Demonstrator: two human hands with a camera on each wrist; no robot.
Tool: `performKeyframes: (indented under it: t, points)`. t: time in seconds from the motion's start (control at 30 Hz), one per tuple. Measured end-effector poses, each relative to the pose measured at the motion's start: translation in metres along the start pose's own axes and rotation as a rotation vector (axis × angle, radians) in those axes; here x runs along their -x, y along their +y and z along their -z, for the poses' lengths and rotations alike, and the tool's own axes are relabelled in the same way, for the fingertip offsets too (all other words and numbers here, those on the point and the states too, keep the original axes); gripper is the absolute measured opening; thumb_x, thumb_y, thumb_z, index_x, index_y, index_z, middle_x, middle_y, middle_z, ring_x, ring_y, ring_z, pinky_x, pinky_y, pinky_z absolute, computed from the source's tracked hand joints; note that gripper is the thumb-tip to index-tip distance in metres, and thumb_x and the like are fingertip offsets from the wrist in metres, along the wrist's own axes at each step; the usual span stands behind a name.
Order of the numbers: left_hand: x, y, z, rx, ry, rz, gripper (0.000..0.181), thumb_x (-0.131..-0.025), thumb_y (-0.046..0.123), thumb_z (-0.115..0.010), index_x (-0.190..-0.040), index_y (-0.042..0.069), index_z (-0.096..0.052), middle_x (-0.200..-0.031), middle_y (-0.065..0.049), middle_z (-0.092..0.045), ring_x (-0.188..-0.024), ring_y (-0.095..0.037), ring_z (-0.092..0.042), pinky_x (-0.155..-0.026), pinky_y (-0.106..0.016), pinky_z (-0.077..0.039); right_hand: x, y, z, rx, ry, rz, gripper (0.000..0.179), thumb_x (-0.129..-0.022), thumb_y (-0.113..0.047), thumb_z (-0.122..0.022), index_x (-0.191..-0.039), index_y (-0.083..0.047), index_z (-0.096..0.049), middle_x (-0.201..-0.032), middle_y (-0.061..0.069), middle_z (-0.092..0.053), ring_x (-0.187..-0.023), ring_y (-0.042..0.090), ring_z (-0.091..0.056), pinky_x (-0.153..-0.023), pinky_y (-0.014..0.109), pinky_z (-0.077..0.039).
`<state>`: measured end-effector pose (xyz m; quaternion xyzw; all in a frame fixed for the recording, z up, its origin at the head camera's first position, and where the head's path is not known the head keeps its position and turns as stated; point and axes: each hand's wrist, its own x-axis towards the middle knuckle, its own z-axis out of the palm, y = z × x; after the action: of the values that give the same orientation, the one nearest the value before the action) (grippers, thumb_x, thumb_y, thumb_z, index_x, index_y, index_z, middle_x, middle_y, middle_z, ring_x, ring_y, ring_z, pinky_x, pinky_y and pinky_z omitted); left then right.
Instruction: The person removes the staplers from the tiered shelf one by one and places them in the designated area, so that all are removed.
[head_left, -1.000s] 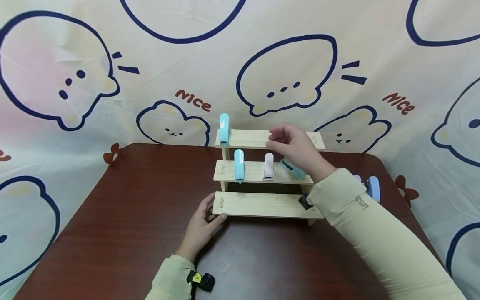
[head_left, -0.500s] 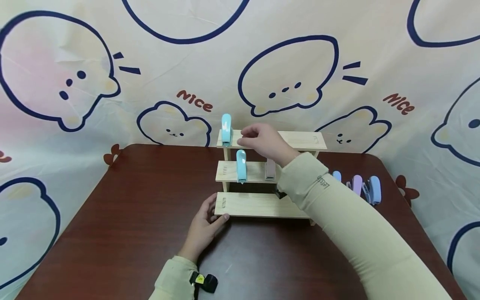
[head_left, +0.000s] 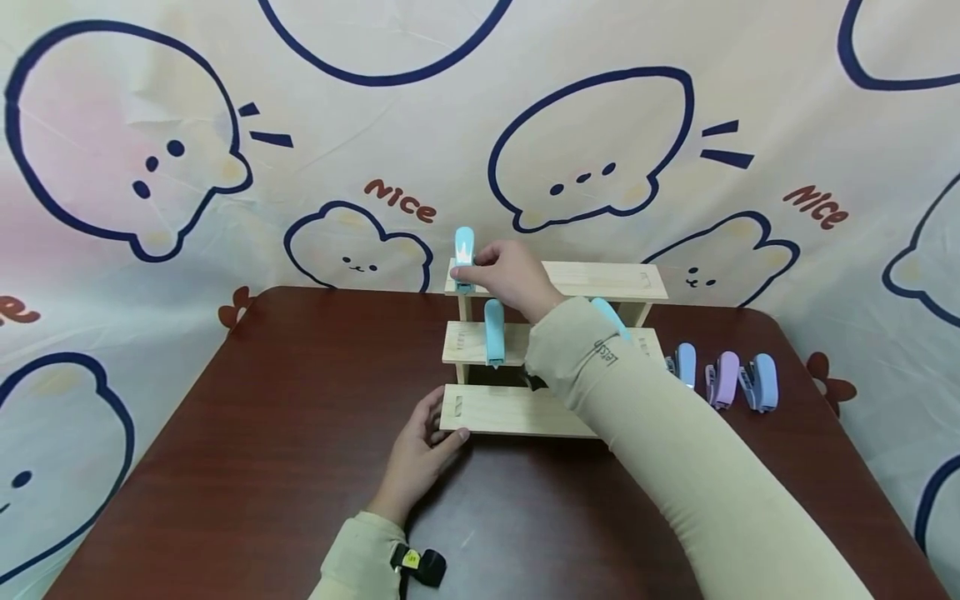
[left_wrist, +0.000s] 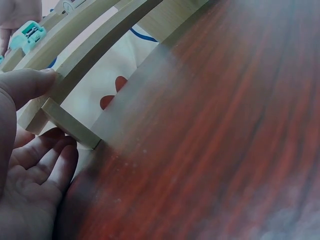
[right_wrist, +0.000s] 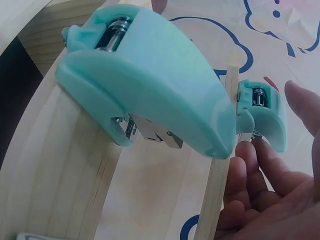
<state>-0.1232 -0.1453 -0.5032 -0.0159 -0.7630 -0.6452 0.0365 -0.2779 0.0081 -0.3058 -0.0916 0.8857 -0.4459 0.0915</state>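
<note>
My left hand [head_left: 416, 454] grips the left end of the bottom board of a three-tier wooden display stand [head_left: 517, 412], thumb on top and fingers curled at the end. At the top tier's left end, a teal stapler [head_left: 464, 242] stands upright. My right hand [head_left: 513, 273] reaches around it: in the right wrist view the fingertips are right at its lower side, while a narrow gap shows beside the thumb [right_wrist: 302, 102]. A second teal stapler [right_wrist: 155, 75] stands upright on the middle tier. Another teal stapler [head_left: 609, 315] is partly hidden by the right sleeve.
To the right of the stand, a blue stapler [head_left: 686, 364], a purple stapler [head_left: 723, 379] and another blue stapler [head_left: 762, 382] stand on the dark brown table [head_left: 262, 467]. A cartoon-printed cloth [head_left: 420, 142] hangs behind the table.
My right hand has moved left along the top tier to the teal stapler at its end. The sleeve now covers the pale stapler on the middle tier. My left hand keeps its grip.
</note>
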Motion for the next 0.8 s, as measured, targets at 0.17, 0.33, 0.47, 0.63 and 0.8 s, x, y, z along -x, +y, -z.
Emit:
performKeyframes:
  t: [0.17,0.33,0.47,0.63,0.8]
  points:
    - [0.0,0.001,-0.001,0.008,0.004,-0.005,0.074,-0.09,0.01,-0.077,-0.152,0.007,-0.038,-0.14,-0.017,-0.056,-0.125,-0.025,-0.057,-0.093,-0.031,-0.053,0.0,-0.002,-0.003,0.004,0.034,-0.009,0.039,-0.086,-0.047,-0.078,-0.103,-0.012,-0.072,-0.102,0.001,-0.066,-0.096,0.021,-0.057,-0.083,0.035,-0.051]
    - [0.0,0.0,-0.001,-0.018,0.011,-0.01,0.074,-0.09,0.01,-0.077,-0.152,0.007,-0.038,-0.139,-0.017,-0.058,-0.124,-0.026,-0.057,-0.091,-0.029,-0.053,-0.001,-0.003,-0.006,0.014,0.048,-0.024,0.035,-0.086,-0.046,-0.078,-0.098,-0.014,-0.072,-0.099,0.0,-0.066,-0.093,0.021,-0.057,-0.078,0.034,-0.051]
    - [0.0,-0.001,-0.003,-0.028,0.01,-0.005,0.074,-0.09,0.011,-0.077,-0.153,0.008,-0.038,-0.14,-0.015,-0.057,-0.124,-0.025,-0.057,-0.091,-0.028,-0.053,-0.001,-0.002,-0.004,0.025,0.042,-0.033,0.032,-0.087,-0.043,-0.077,-0.1,-0.014,-0.071,-0.099,0.001,-0.066,-0.092,0.02,-0.058,-0.077,0.033,-0.052]
    - [0.0,-0.003,-0.003,-0.018,0.006,0.009,0.074,-0.09,0.011,-0.077,-0.153,0.009,-0.038,-0.14,-0.014,-0.057,-0.124,-0.025,-0.057,-0.092,-0.027,-0.053,0.004,0.001,0.002,0.007,0.002,-0.002,0.029,-0.088,-0.037,-0.076,-0.101,-0.011,-0.072,-0.099,0.003,-0.067,-0.09,0.02,-0.062,-0.078,0.033,-0.053]
    - [0.0,-0.002,0.0,-0.024,0.011,0.01,0.074,-0.09,0.012,-0.077,-0.153,0.01,-0.038,-0.14,-0.014,-0.057,-0.122,-0.024,-0.059,-0.091,-0.028,-0.053,0.011,0.004,0.01,-0.045,-0.015,0.038,0.03,-0.088,-0.034,-0.077,-0.103,-0.008,-0.072,-0.102,0.005,-0.067,-0.093,0.021,-0.06,-0.08,0.033,-0.053]
